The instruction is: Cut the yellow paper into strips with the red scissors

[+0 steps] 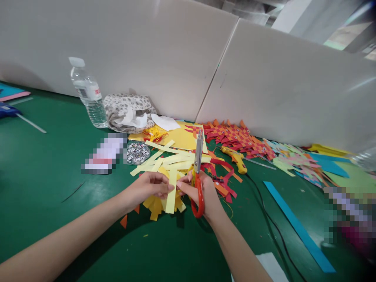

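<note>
My left hand (pixel 149 188) pinches a pale yellow paper strip (pixel 171 194) that hangs down over yellow woven paper pieces (pixel 155 205) on the green table (pixel 53 172). My right hand (pixel 202 194) grips red-handled scissors (pixel 199 176), blades closed and pointing up and away, and its fingertips also touch the strip. A loose heap of pale yellow strips (pixel 170 158) lies just beyond both hands.
A water bottle (pixel 88 94), a patterned cloth (pixel 127 107) and a dish of googly eyes (pixel 137 152) sit at the back left. Woven orange-red paper fish (pixel 237 137), a yellow glue gun (pixel 236 158) with a black cord, pastel fish (pixel 293 160) and a blue strip (pixel 296 225) lie right.
</note>
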Motion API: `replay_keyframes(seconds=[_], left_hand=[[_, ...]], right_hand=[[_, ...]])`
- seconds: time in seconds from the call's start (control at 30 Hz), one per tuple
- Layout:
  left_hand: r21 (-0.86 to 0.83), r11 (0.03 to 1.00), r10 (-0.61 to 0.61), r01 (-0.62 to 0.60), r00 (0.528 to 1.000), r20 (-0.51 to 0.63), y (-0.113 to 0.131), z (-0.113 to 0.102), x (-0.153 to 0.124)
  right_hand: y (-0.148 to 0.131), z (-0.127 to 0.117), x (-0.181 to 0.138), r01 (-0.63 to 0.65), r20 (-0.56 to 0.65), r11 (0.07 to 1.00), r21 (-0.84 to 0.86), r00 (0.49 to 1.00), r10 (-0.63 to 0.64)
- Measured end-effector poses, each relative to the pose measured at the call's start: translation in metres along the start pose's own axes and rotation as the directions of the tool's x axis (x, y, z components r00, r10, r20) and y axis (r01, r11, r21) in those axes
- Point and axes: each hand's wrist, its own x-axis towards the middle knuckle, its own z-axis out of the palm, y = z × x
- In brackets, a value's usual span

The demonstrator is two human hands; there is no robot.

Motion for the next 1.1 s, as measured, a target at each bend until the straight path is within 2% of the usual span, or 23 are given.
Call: replay_keyframes(seconds=[0.33, 0.4, 0.47, 0.53, 0.6, 0.67, 0.73, 0.83, 1.0, 1.1], left_hand=[[0.015, 1.000, -0.016, 0.016, 1.000, -0.014, 0.001, 0.001, 0.000], [0.099, 0.995, 0.011, -0.012, 1.000, 0.012, 0.000, 0.002, -0.001], [0.278, 0.956, 0.096, -0.097, 0.995, 0.014, -0.002, 0.001, -0.002], [0.528, 0.821, 0.265, -0.216, 0.964, -0.017, -0.004, -0.003, -0.003], [0.764, 0.596, 0.452, -0.248, 0.890, -0.063, -0.005, -0.009, -0.002], [0.909, 0.391, 0.569, -0.143, 0.814, -0.117, -0.004, -0.018, -0.001], [0.962, 0.268, 0.607, -0.044, 0.783, -0.133, -0.002, -0.026, 0.002], [0.983, 0.182, 0.635, 0.004, 0.763, -0.121, 0.001, -0.036, 0.005], [0.994, 0.112, 0.609, 0.002, 0.790, -0.070, 0.002, -0.048, 0.009], [0.995, 0.080, 0.594, -0.054, 0.804, -0.005, 0.000, -0.055, 0.012]], right_hand=[[0.001, -0.001, 0.003, 0.021, -0.052, 1.000, 0.003, 0.998, -0.021], [0.002, -0.003, 0.005, 0.041, -0.112, 0.999, -0.003, 0.993, -0.041], [0.002, -0.005, 0.007, 0.065, -0.194, 0.997, -0.028, 0.979, -0.069], [0.002, -0.008, 0.008, 0.088, -0.269, 0.995, -0.055, 0.958, -0.099], [0.002, -0.009, 0.008, 0.091, -0.312, 0.993, -0.077, 0.944, -0.110], [0.002, -0.010, 0.008, 0.074, -0.322, 0.992, -0.099, 0.941, -0.103], [0.002, -0.010, 0.008, 0.061, -0.309, 0.992, -0.114, 0.947, -0.094], [0.003, -0.008, 0.008, 0.045, -0.270, 0.994, -0.097, 0.960, -0.070], [0.005, -0.008, 0.007, -0.008, -0.247, 0.994, -0.113, 0.969, -0.020], [0.004, -0.009, 0.007, -0.008, -0.252, 0.992, -0.125, 0.967, -0.024]])
